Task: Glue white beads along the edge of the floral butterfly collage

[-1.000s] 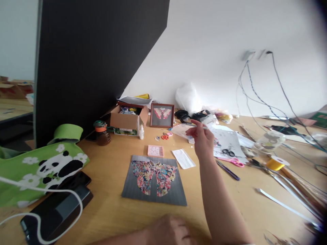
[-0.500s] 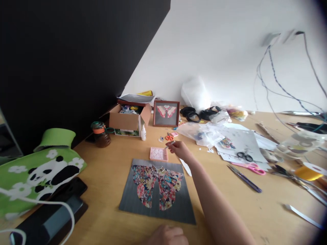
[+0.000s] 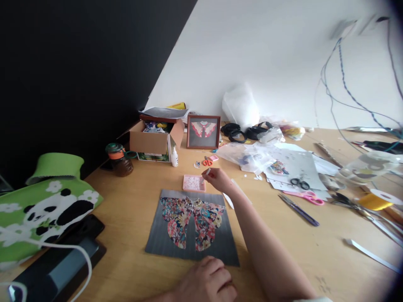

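Tray, pink, rectangular and shallow, with small pale pieces inside, looks light and stiff; grip it by the rim, kept level, as the pieces could spill. It lies at your right hand, whose fingertips pinch 1 slim whitish stick by its right edge. Nearer you is a flat grey sheet bearing a multicoloured floral collar shape. Your left hand curls at the sheet's near edge; whether it grasps anything, I cannot tell.

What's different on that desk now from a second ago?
The right hand, holding a thin stick, has swung left from near the papers to the right edge of the pink tray. The left hand has edged toward the grey sheet. No hold visibly changed. Tray, sheet and framed picture stayed put.
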A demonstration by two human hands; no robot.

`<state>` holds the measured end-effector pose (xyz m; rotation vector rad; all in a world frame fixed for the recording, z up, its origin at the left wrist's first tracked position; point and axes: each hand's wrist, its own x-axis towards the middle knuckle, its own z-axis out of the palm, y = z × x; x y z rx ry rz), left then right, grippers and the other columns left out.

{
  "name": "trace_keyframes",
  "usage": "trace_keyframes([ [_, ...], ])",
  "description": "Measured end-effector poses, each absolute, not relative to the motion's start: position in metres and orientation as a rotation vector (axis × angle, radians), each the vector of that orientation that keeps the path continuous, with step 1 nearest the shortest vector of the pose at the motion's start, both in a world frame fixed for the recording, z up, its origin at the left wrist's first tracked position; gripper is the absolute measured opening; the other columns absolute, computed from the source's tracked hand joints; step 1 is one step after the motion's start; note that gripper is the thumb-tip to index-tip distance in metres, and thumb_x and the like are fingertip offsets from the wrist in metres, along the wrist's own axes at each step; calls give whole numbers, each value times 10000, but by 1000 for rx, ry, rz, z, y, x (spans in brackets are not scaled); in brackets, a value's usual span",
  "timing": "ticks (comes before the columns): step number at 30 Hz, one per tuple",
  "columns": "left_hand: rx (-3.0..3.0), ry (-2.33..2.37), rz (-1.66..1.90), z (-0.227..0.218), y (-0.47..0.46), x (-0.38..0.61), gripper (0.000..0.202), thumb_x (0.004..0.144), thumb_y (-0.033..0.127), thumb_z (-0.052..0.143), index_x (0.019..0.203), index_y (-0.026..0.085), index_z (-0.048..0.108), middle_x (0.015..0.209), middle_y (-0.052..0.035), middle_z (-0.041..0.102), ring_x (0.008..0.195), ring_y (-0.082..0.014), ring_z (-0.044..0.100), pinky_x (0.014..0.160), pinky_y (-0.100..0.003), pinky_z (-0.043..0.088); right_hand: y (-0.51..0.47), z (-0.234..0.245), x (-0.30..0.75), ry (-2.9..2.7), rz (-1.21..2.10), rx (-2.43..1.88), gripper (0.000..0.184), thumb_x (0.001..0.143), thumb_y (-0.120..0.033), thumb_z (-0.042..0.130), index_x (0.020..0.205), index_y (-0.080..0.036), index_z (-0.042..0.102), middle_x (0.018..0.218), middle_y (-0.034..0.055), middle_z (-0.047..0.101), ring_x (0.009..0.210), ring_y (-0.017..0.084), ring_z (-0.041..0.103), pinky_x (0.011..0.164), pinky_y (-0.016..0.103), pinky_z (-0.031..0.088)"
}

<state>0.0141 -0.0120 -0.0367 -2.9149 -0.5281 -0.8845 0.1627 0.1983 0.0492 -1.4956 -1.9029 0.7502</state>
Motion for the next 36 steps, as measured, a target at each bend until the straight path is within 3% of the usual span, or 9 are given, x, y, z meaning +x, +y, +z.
trace_keyframes([
  [6, -2952, -699, -886, -21, -12, 7, 228, 886, 383, 631, 963, 173, 591, 1081, -33, 635, 1083, -206, 536, 1103, -418, 342, 197, 62, 182, -1944, 617, -1492, 85, 780, -224, 604, 751, -166, 658, 679, 40, 661, 622, 166, 597, 563, 256, 404],
  [12, -2997, -780, -897, -13, -20, 6, 234, 872, 347, 648, 1024, 176, 595, 1138, -29, 641, 1129, -210, 534, 1144, -421, 309, 189, 87, 228, -1801, 408, -1630, 146, 832, -267, 582, 842, -169, 689, 699, 45, 688, 635, 172, 615, 570, 260, 413],
  [17, -2999, -806, -921, -11, -22, 7, 236, 882, 323, 628, 1062, 173, 598, 1132, -36, 649, 1110, -212, 547, 1156, -447, 297, 189, 87, 255, -1770, 439, -1833, 250, 852, -104, 455, 962, -181, 666, 701, 42, 704, 646, 178, 650, 594, 277, 449],
  [20, -3000, -835, -934, -10, -23, 7, 198, 892, 289, 600, 1055, 175, 604, 1129, -45, 651, 1105, -220, 553, 1155, -483, 294, 190, 76, 264, -1931, 299, -2015, 185, 787, -120, 595, 941, -185, 673, 843, 81, 719, 817, 240, 672, 704, 333, 484],
  [22, -3002, -851, -933, -9, -23, 7, 191, 890, 269, 595, 1058, 178, 606, 1125, -47, 651, 1103, -221, 553, 1156, -496, 294, 189, 69, 265, -2036, 280, -2067, 323, 712, -189, 731, 1030, -195, 669, 1006, 108, 707, 958, 294, 653, 806, 385, 488],
  [24, -3001, -853, -929, -10, -23, 7, 209, 882, 267, 605, 1072, 180, 604, 1123, -45, 650, 1104, -216, 550, 1158, -491, 295, 188, 63, 264, -2115, 332, -2098, 580, 638, -265, 819, 1182, -225, 621, 1168, 118, 659, 1130, 345, 581, 943, 465, 441],
  [28, -2953, -893, -940, -12, -23, 7, 202, 869, 270, 610, 1047, 174, 613, 1117, -51, 646, 1111, -223, 544, 1159, -490, 291, 187, 57, 257, -2224, 428, -2224, 907, 602, -361, 860, 1401, -284, 438, 1404, 118, 505, 1402, 396, 266, 1101, 655, 138],
  [31, -2915, -955, -930, -11, -22, 6, 223, 884, 302, 592, 1062, 171, 621, 1128, -63, 640, 1133, -240, 536, 1161, -510, 273, 190, 52, 256, -2241, 498, -2305, 954, 615, -366, 857, 1438, -304, 379, 1476, 119, 424, 1430, 405, 185, 1081, 707, 35],
  [36, -2863, -1137, -823, -3, -20, 5, 281, 911, 370, 580, 1120, 185, 615, 1245, -67, 596, 1248, -263, 464, 1174, -555, 211, 196, 41, 263, -2274, 436, -2384, 859, 635, -309, 830, 1398, -287, 437, 1408, 141, 500, 1405, 421, 245, 1052, 732, 78],
])
